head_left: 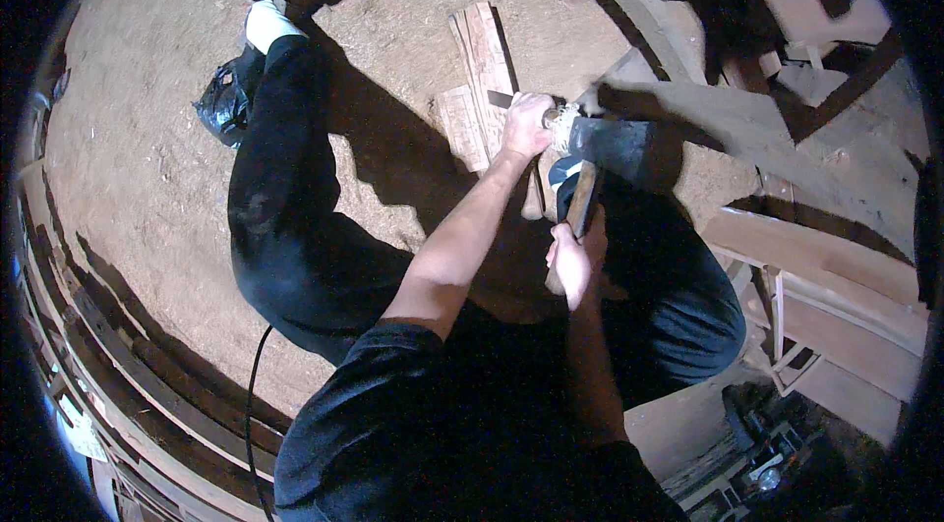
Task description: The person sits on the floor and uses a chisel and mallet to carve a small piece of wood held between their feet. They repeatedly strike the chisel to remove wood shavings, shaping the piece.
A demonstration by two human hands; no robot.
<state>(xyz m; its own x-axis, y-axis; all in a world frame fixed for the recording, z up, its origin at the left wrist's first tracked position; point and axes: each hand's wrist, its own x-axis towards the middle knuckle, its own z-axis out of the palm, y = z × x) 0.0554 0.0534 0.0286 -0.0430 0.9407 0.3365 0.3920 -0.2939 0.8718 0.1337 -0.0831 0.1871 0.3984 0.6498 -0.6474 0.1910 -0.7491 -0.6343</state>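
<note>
Between my legs, light wooden pieces lie on the sandy floor. My left hand is closed round a chisel-like tool with a narrow dark blade over the pieces and a pale, frayed handle end. My right hand grips the wooden handle of a hatchet or axe, whose broad dark head is right beside that handle end; whether they touch I cannot tell. A short wooden handle lies below the pieces, partly in shadow.
A black bag lies by my left foot. A black cable runs past my left side. Long timbers lie at the left. Large beams, stacked boards and dark metal equipment are at the right.
</note>
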